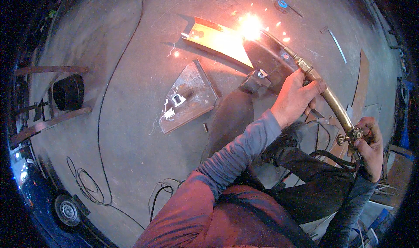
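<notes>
My left hand (pixel 297 95) is wrapped round the front of a long brass cutting torch (pixel 334 104). At its rear end, the fingers of my right hand (pixel 370 149) pinch round a valve knob (pixel 357 133), and dark hoses (pixel 334 156) run back from there. The torch points up and away to the left. A white-hot glare (pixel 251 27) with flying sparks burns at its tip and hides the nozzle's end. That glare meets a channel-shaped steel piece (pixel 218 37), lit orange, lying on the floor. A dark steel part (pixel 273 58) sits below the torch's neck.
Left of my knee lies a cut steel plate (pixel 190 95) with white marks. A blue tape measure (pixel 281 5) and a thin metal strip (pixel 339 47) lie beyond. A black cable (pixel 104 99) crosses the floor. A dark blue vehicle (pixel 43 200) stands lower left.
</notes>
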Demonstrator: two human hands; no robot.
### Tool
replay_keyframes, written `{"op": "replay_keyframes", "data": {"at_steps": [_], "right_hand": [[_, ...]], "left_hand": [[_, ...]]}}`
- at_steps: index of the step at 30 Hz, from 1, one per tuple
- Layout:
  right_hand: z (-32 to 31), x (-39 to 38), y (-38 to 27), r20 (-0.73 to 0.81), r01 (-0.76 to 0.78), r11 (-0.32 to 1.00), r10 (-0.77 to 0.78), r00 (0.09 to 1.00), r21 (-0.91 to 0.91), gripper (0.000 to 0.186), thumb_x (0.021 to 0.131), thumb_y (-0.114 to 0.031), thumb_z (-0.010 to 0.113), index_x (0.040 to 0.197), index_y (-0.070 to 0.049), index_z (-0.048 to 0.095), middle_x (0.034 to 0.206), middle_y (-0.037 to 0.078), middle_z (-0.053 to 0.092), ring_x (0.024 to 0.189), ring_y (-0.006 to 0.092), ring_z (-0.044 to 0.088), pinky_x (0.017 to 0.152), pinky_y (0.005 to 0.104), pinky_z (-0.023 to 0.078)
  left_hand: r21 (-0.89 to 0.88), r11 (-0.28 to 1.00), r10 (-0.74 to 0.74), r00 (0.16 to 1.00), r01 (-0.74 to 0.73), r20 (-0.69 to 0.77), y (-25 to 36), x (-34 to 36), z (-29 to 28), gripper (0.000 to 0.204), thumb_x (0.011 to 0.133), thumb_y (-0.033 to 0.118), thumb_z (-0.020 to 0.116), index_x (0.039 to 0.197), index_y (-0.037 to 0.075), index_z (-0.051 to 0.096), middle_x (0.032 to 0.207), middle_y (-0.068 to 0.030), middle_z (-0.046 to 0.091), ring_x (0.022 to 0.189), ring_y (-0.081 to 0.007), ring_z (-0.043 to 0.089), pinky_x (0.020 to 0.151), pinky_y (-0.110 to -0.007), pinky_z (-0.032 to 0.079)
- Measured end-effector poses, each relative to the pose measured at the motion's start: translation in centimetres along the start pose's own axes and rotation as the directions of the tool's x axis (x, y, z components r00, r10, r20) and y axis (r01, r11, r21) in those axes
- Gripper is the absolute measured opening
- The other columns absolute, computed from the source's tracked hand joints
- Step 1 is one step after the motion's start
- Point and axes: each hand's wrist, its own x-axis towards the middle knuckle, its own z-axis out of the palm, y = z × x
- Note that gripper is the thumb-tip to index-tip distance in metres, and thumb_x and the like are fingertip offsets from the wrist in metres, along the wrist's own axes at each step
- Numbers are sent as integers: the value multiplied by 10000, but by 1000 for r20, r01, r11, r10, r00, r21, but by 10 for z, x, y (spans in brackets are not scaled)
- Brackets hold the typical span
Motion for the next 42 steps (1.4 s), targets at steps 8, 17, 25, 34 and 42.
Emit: {"op": "replay_keyframes", "data": {"at_steps": [8, 17, 25, 34, 42], "right_hand": [[-1, 0, 7, -57, -9, 1000, 8, 998, -15, 465, 798, -11, 740, 1216, -75, 546, 970, -21, 556, 856, 87, 560, 710, 244, 475], [-3, 0, 4, -49, -50, 997, 47, 998, -55, 488, 774, -37, 790, 1187, -84, 534, 988, -22, 523, 896, 98, 550, 770, 244, 474], [-4, 0, 8, -66, 2, 997, -7, 998, -81, 454, 779, -93, 786, 1167, -77, 551, 985, -16, 538, 865, 97, 552, 735, 251, 459], [5, -2, -6, -59, -45, 999, 43, 997, -27, 401, 805, -96, 736, 1166, -71, 563, 938, -11, 559, 812, 92, 555, 679, 244, 457], [-4, -1, 6, -73, -29, 996, 23, 997, -80, 456, 786, -51, 765, 1183, -92, 545, 955, -14, 567, 852, 101, 577, 711, 250, 482]], "left_hand": [[-1, 1000, 7, 1000, -7, -6, -2, 0, 0, 261, 1031, 281, 685, 1070, 44, 583, 830, -13, 593, 580, -76, 552, 427, -234, 420], [7, 1000, -5, 1000, 5, -5, -2, 0, 0, 271, 1026, 286, 692, 1084, 44, 585, 853, -12, 594, 591, -75, 561, 438, -232, 429], [-26, 999, -18, 1000, 18, 4, -1, 0, 0, 264, 1024, 278, 696, 1079, 46, 584, 847, -7, 586, 600, -70, 559, 446, -228, 435], [-35, 999, -34, 999, 35, 24, 0, 0, -1, 180, 1028, 170, 669, 1072, 30, 564, 821, -28, 593, 580, -81, 556, 433, -242, 451], [-21, 1000, -22, 1000, 22, 16, -2, 1, -1, 188, 1024, 176, 677, 1051, 32, 559, 799, -26, 590, 566, -85, 555, 427, -244, 445]]}}
